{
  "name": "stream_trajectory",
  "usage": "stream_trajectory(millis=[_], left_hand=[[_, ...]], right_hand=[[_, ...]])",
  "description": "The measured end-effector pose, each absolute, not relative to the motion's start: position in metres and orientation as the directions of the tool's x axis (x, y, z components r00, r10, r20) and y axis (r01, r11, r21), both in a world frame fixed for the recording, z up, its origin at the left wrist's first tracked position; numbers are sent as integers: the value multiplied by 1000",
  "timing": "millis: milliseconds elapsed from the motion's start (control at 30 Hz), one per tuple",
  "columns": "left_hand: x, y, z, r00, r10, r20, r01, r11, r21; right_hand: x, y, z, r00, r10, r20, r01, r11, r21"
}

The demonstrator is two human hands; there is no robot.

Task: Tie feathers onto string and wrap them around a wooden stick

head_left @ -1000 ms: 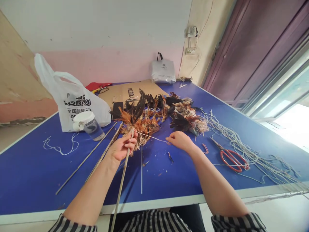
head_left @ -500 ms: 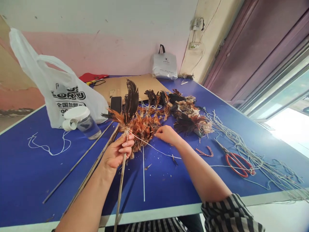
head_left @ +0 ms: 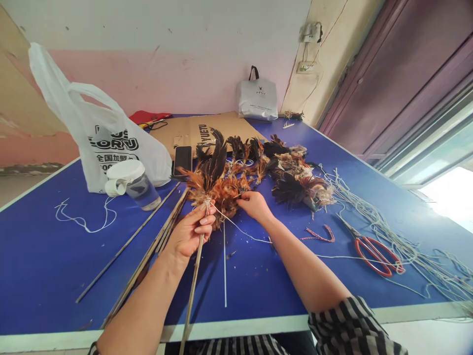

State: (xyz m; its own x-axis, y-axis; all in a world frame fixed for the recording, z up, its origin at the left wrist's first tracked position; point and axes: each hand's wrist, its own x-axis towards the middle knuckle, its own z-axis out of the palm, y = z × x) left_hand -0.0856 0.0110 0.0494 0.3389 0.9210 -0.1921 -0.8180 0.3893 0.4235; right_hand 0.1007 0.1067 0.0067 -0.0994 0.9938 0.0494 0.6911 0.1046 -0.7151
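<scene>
My left hand (head_left: 191, 230) is closed round a thin bamboo stick (head_left: 192, 296) near its top, where brown and black feathers (head_left: 211, 173) are bound on with white string (head_left: 240, 230). The string trails from the binding down onto the blue table (head_left: 44, 261). My right hand (head_left: 253, 204) reaches into the pile of loose orange and dark feathers (head_left: 291, 180) just right of the stick, fingers curled among them; what they pinch is hidden.
Several spare sticks (head_left: 148, 254) lie left of my hand. Behind stand a capped jar (head_left: 133, 185), a white plastic bag (head_left: 111, 148), a black phone (head_left: 182, 160) and cardboard (head_left: 207, 130). Red scissors (head_left: 377, 249) and tangled strings (head_left: 388, 231) lie right. A white shopping bag (head_left: 257, 100) stands at the wall.
My right hand let the taut string go slack and moved left and forward into the feather pile. The left hand kept its grip on the stick, tilting the feathered tip.
</scene>
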Motion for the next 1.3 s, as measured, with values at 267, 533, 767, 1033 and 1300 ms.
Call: stream_trajectory(millis=[267,533,767,1033,1300], left_hand=[[-82,13,49,265,919,-293,-784,382,490],[-79,13,43,156,939,-305,-670,327,667],[-75,10,47,155,932,-327,-609,351,712],[-73,9,49,162,932,-325,-590,355,725],[-73,8,49,223,924,-311,-661,378,649]], right_hand=[[121,77,48,-165,986,6,-273,-40,-961],[86,51,54,-202,948,245,-209,202,-957],[80,53,44,-138,908,395,-48,393,-918],[74,53,42,-140,918,371,-12,373,-928],[70,50,44,-137,971,194,-143,174,-974]])
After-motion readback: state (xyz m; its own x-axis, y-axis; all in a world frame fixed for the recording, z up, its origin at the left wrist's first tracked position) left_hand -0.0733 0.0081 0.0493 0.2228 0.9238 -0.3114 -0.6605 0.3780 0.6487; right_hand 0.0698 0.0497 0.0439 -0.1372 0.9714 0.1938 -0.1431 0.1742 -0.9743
